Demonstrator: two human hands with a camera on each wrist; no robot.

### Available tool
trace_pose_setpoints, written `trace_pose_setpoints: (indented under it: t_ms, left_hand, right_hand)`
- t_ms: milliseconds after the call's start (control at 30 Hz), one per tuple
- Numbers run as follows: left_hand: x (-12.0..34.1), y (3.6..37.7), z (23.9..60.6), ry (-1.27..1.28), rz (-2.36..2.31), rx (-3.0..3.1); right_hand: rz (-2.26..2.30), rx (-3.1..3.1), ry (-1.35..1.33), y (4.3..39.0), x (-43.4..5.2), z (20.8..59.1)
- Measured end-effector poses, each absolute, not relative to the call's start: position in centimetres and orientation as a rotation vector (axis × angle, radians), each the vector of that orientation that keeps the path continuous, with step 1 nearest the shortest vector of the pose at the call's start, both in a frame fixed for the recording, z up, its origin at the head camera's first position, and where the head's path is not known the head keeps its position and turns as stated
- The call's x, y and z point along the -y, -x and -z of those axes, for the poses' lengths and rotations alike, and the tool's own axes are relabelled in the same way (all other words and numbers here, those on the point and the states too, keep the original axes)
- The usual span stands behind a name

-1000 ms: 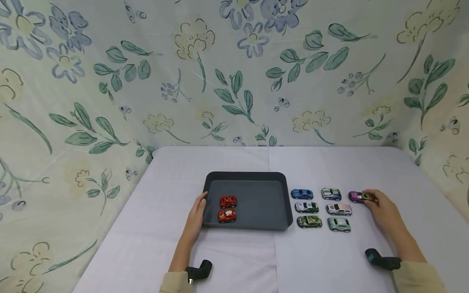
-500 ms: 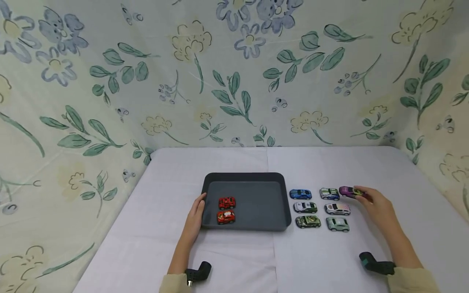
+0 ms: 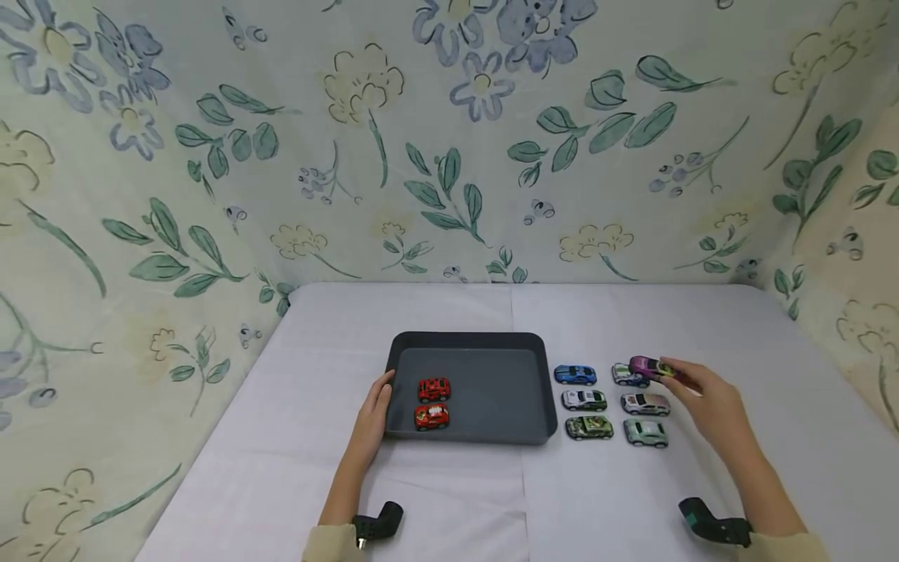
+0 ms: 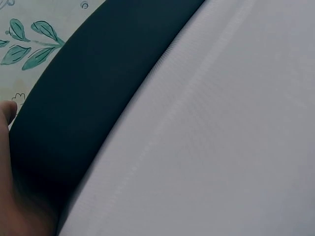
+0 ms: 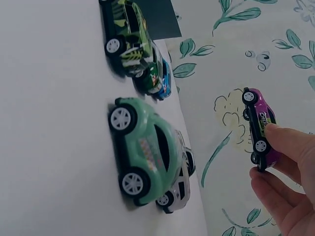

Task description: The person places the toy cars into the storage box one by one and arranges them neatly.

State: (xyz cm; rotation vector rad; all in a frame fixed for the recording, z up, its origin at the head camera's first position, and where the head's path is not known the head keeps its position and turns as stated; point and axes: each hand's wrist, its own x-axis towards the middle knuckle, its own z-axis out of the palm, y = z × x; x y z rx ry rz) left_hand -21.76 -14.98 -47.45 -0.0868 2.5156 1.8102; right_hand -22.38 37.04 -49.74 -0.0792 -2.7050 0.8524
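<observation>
My right hand [image 3: 709, 394] pinches a purple toy car [image 5: 260, 129] between thumb and fingers, raised off the table. In the head view that car overlaps the white, green and blue toy car [image 3: 627, 376]. My left hand [image 3: 370, 414] holds the left side of a dark grey tray [image 3: 492, 433], fingertips at its rim. Two red toy cars [image 3: 433, 403] are inside the tray, near its left side. In the left wrist view, the tray's outer wall [image 4: 93, 88] fills much of the left half, with part of the hand beside it.
Right of the tray stand a blue car [image 3: 575, 375], a white and green car [image 3: 584, 400] and a camouflage car [image 3: 589, 428]. Further right are a whitish car [image 3: 645, 403] and a mint green car [image 5: 150, 150]. A floral cloth [image 3: 449, 156] hangs behind the white-covered table [image 3: 281, 437].
The purple car has been lifted from the right end of the back row and moved left with my right hand. My left hand stays at the tray.
</observation>
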Motion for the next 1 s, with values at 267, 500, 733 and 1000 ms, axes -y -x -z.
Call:
trace_pose_setpoints:
  t_ms: [267, 500, 733, 1000]
  left_hand:
    - [15.0, 21.8, 47.6, 0.089, -1.796, -2.544]
    - [15.0, 21.8, 47.5, 0.089, -1.801, -2.539]
    - [15.1, 21.1, 47.8, 0.069, -1.807, -2.538]
    - [15.2, 20.0, 47.7, 0.081, -1.813, -2.544]
  right_hand:
    - [-0.827, 2.690, 0.039, 22.5, -34.6, 49.8]
    - [-0.791, 2.680, -0.029, 22.6, -32.4, 49.6]
    - [-0.774, 2.659, -0.125, 22.0, -30.4, 49.7]
    - [-0.757, 2.647, -0.186, 21.1, -27.5, 48.7]
